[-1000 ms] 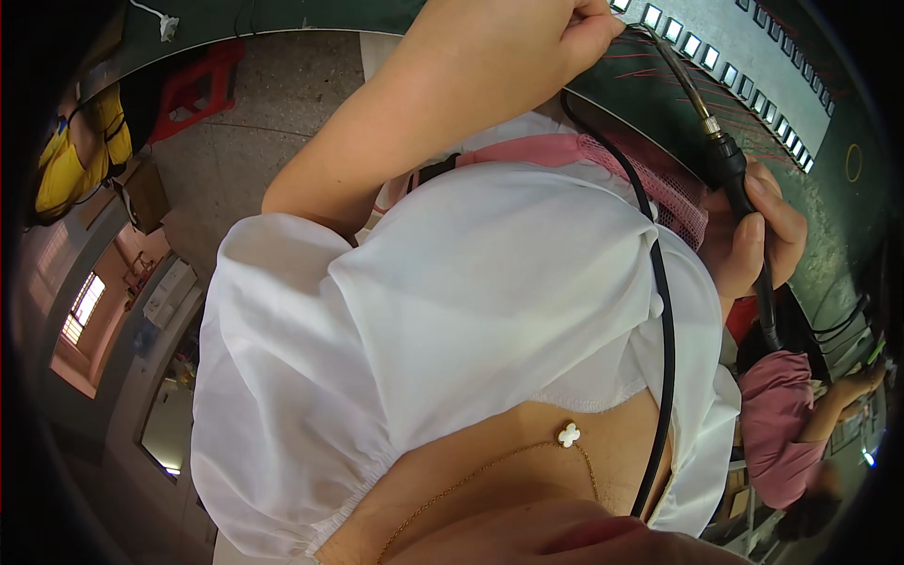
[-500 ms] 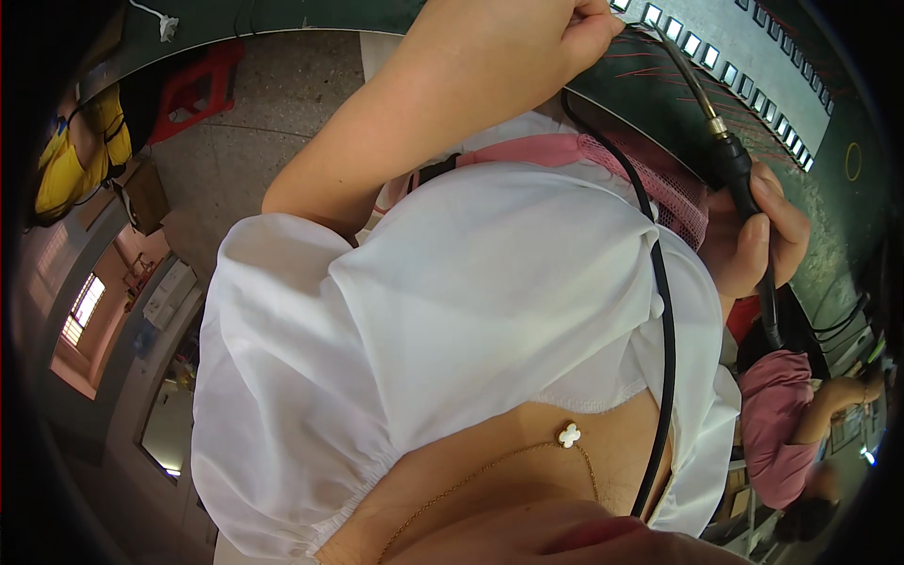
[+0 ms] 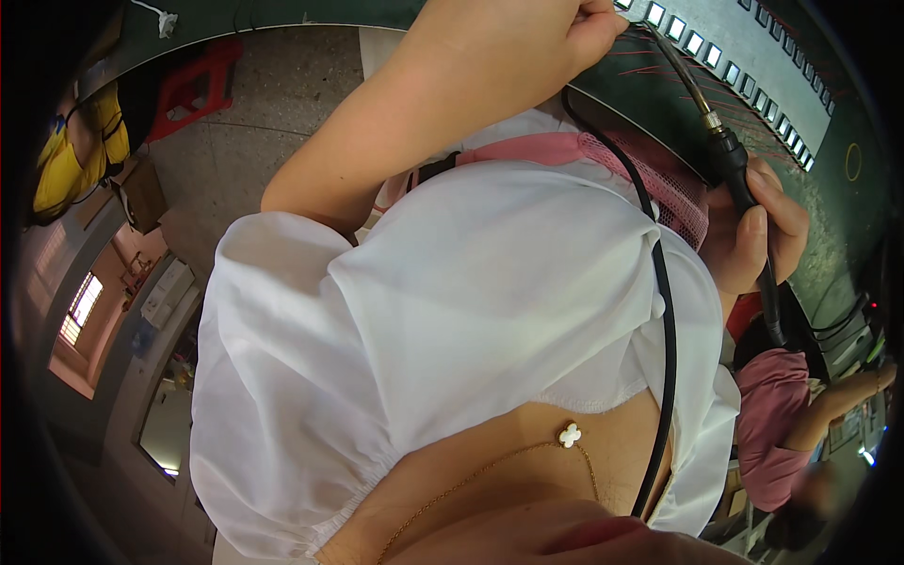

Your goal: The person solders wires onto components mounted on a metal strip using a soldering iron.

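Note:
My right hand (image 3: 774,226) is wrapped round the dark handle of a soldering iron (image 3: 731,162). Its metal tip slants up and left, toward a row of small rectangular parts with bright faces (image 3: 694,43) along the near edge of a pale panel (image 3: 753,56). Thin red wires (image 3: 650,69) stick out from that row over the green table. At the top edge my left hand (image 3: 537,47) is closed in a pinch beside the iron's tip. Whatever its fingers hold is hidden or too small to name, and part of the hand is cut off.
A black cable (image 3: 664,330) hangs across my white top. A yellow ring (image 3: 853,161) lies on the green table (image 3: 603,80) right of the panel. A red stool (image 3: 202,89) stands at the left. One person in yellow (image 3: 80,165) and another in pink (image 3: 772,428) are nearby.
The soldering iron and my right hand have shifted only very slightly. My left hand keeps its pinch in nearly the same place. The person in pink has moved an arm.

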`<action>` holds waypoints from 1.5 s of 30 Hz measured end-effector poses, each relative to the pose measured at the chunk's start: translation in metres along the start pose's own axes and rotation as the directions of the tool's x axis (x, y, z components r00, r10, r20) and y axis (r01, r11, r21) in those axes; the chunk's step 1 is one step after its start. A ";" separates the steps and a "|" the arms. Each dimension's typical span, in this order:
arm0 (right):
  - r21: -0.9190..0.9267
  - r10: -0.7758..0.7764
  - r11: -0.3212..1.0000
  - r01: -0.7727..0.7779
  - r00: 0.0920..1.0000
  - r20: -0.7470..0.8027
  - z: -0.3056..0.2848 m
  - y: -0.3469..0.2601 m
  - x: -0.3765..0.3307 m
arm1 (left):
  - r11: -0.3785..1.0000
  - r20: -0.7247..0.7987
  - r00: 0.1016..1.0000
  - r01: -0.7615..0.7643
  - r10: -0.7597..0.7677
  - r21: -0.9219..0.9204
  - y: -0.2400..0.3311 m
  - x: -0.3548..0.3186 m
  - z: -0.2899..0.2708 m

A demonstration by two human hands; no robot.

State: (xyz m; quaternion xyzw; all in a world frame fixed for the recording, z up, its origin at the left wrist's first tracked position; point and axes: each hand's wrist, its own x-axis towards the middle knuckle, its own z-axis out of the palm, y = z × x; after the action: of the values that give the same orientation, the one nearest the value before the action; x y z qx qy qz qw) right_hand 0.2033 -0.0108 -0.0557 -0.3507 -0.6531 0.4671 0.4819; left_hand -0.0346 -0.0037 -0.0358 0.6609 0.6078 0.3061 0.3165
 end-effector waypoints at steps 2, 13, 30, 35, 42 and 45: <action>-0.022 -0.021 1.000 0.021 1.000 0.012 -0.001 0.001 0.001 | 1.000 0.003 1.000 -0.002 0.002 0.012 0.000 0.000 -0.001; 0.067 -0.020 0.998 0.020 1.000 -0.009 -0.003 0.001 0.003 | 1.000 0.022 1.000 0.003 -0.003 0.006 0.001 0.000 -0.004; 0.136 -0.056 0.989 0.061 0.998 -0.042 -0.015 0.002 -0.001 | 0.875 -0.110 0.901 0.369 -0.419 -0.312 0.029 -0.017 -0.052; 0.118 -0.076 0.990 0.075 0.997 0.003 -0.020 0.008 -0.004 | 0.999 0.036 0.998 -0.051 0.051 -0.015 0.013 -0.001 -0.006; 0.165 -0.050 0.985 0.051 0.999 -0.011 -0.018 0.003 -0.006 | 0.999 -0.010 1.000 -0.030 0.029 -0.038 0.006 0.004 0.003; 0.158 -0.050 0.986 0.054 0.998 -0.028 -0.012 0.004 -0.004 | 0.999 -0.036 0.999 -0.036 0.037 0.033 0.003 0.002 0.005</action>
State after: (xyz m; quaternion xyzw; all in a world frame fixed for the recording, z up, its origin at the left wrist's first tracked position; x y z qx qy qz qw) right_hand 0.2156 -0.0099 -0.0595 -0.2996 -0.6170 0.5006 0.5282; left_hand -0.0288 -0.0024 -0.0364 0.6712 0.6063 0.3139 0.2888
